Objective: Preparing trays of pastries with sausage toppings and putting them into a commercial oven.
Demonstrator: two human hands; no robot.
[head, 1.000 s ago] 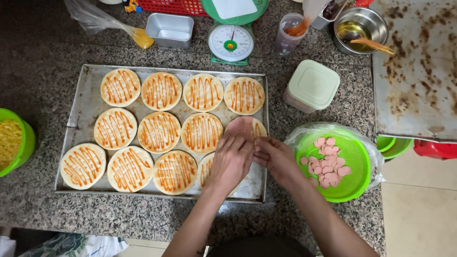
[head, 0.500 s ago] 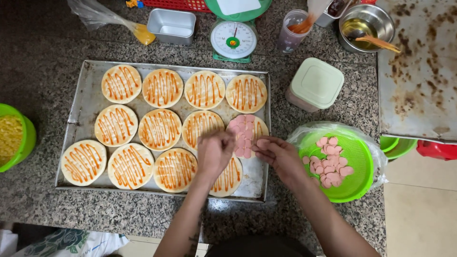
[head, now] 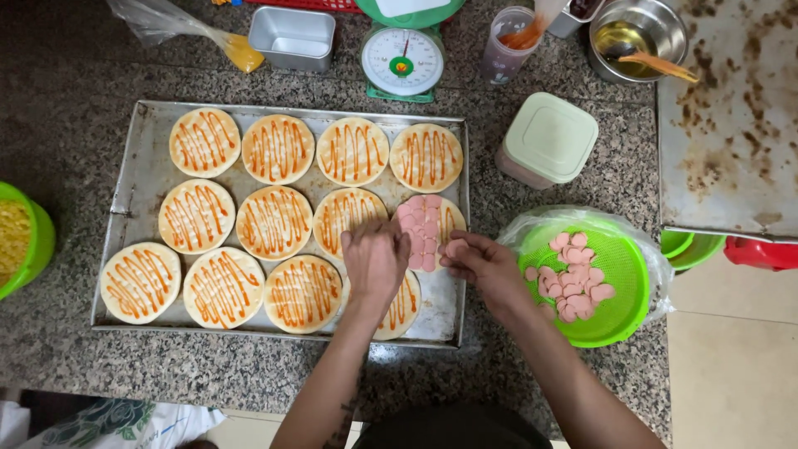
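A metal baking tray (head: 125, 187) on the granite counter holds several round dough bases striped with orange sauce. One base (head: 430, 220) in the middle row at the right is partly covered with pink sausage slices. My left hand (head: 376, 259) hovers with fingers curled over the bottom-right base (head: 401, 306), beside the sliced one. My right hand (head: 482, 262) pinches a few sausage slices at that base's right edge. A green bowl (head: 619, 320) lined with plastic, right of the tray, holds more pink slices (head: 573, 278).
Behind the tray stand a kitchen scale (head: 403, 62), a small metal tin (head: 293, 37), a sauce bag (head: 241, 51), a plastic cup (head: 507, 46), a lidded tub (head: 549, 137) and a steel bowl (head: 636, 37). A stained tray (head: 731, 125) lies right. A green bowl (head: 21, 241) sits left.
Both hands pulled back from the middle-right base, uncovering sausage slices laid on it. The left hand shifted down over the bottom-right base; the right hand holds slices beside it.
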